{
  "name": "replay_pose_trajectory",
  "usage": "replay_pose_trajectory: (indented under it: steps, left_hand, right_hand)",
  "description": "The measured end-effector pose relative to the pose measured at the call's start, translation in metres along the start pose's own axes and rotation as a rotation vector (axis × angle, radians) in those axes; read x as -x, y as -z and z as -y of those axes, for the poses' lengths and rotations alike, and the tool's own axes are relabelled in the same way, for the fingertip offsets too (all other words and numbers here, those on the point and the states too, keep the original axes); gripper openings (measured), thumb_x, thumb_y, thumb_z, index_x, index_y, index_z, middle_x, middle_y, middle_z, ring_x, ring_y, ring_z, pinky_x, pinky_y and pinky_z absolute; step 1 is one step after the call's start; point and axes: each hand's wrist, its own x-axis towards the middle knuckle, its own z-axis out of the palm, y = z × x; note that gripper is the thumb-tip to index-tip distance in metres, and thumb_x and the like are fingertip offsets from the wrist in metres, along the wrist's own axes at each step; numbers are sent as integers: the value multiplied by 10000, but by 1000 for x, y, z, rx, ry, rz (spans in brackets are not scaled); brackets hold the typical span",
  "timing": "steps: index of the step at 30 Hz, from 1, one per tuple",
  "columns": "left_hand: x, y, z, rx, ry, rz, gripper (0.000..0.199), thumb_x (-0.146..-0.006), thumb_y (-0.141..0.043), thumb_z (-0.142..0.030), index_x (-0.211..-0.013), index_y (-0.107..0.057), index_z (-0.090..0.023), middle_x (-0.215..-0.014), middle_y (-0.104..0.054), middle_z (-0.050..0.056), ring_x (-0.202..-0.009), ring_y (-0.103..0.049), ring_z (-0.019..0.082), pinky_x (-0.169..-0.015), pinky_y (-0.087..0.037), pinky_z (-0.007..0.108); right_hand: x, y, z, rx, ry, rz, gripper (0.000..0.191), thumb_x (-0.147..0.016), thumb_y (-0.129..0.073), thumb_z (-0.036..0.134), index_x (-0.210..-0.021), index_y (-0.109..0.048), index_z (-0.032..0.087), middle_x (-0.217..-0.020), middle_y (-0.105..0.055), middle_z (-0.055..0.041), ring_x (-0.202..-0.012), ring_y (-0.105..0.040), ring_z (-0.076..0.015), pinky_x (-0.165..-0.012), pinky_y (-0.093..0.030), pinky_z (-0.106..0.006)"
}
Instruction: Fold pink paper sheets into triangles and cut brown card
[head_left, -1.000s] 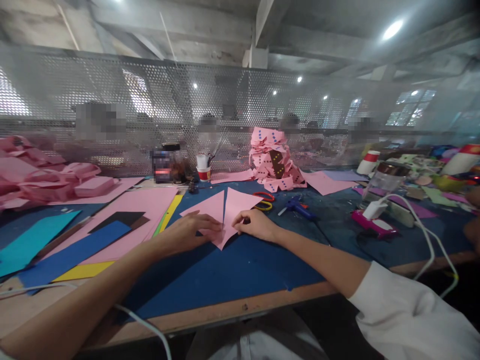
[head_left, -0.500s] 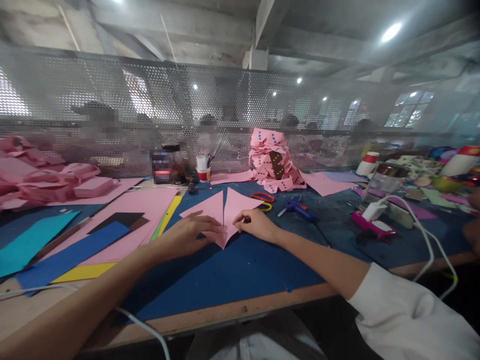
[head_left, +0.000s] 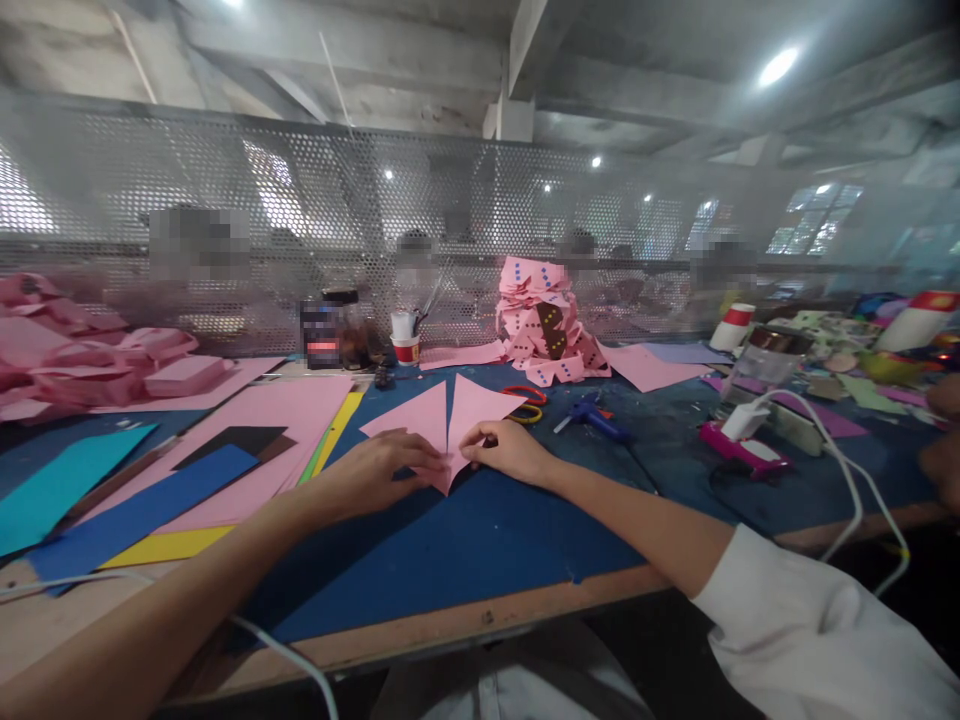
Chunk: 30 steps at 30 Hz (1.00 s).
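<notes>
A pink paper piece (head_left: pixel 480 405) with two pointed upper flaps and a slit between them lies on the blue mat, its lower tip pointing at me. My left hand (head_left: pixel 390 468) rests over its left flap, fingers stretched towards the middle. On the right side, my right hand (head_left: pixel 502 448) pinches the paper's edge near the centre with thumb and forefinger. Just behind my right hand lie scissors (head_left: pixel 534 412) with red and yellow handles, and a blue glue gun (head_left: pixel 600 416) is to their right.
Pink sheets (head_left: pixel 300 420) with blue, teal and black strips lie left. Folded pink pieces (head_left: pixel 544 325) are stacked behind. A pink power socket (head_left: pixel 750 452) with a white cable and a glass jar (head_left: pixel 772 350) stand right. A perforated screen crosses the back.
My right hand has shifted slightly to the left along the paper, closer to my left hand. The paper and my left hand are nearly unchanged.
</notes>
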Motion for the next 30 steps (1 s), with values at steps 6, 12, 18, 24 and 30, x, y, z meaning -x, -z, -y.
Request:
replay_pose_trajectory:
  steps: [6,12,18,24,30]
  left_hand:
    - [0,-1,2,-15,22,19,277,-965,-532,-384,-1172,-715,-368,-1249,-699,-2,-1154,-623,203,-1020,-453,338]
    - [0,-2,5,-20,14,16,280,-965,-540,-422,-1186,-707,-381,-1244,-703,-1,-1139,-636,199,-1065,-407,354]
    - [0,-1,4,-37,14,27,280,-971,-533,-399,-1197,-697,-385,-1258,-698,-10,-1155,-633,195,-1125,-329,376]
    - [2,-1,3,-49,-36,21,266,-979,-524,-360,-1181,-692,-398,-1281,-689,-37,-1186,-622,176,-1145,-299,382]
    - [1,0,1,-44,-41,24,270,-978,-526,-374,-1194,-687,-396,-1292,-685,-36,-1199,-619,178,-1175,-266,394]
  right_hand:
    - [0,1,1,16,1,6,139,-813,-661,232,-914,-742,180,-730,-738,-15,-736,-682,-159,-706,-467,-256]
    - [-1,2,0,33,19,16,136,-810,-654,238,-899,-740,181,-726,-742,-9,-748,-681,-154,-748,-468,-264]
    - [1,1,2,32,6,9,139,-812,-651,232,-909,-736,177,-732,-741,-15,-744,-679,-157,-717,-468,-255]
    - [1,0,2,-85,13,29,175,-856,-651,295,-956,-728,173,-730,-733,-17,-719,-698,-154,-707,-477,-243]
    - [2,-3,4,-78,37,20,178,-858,-660,316,-947,-733,179,-724,-731,-15,-709,-695,-154,-700,-478,-244]
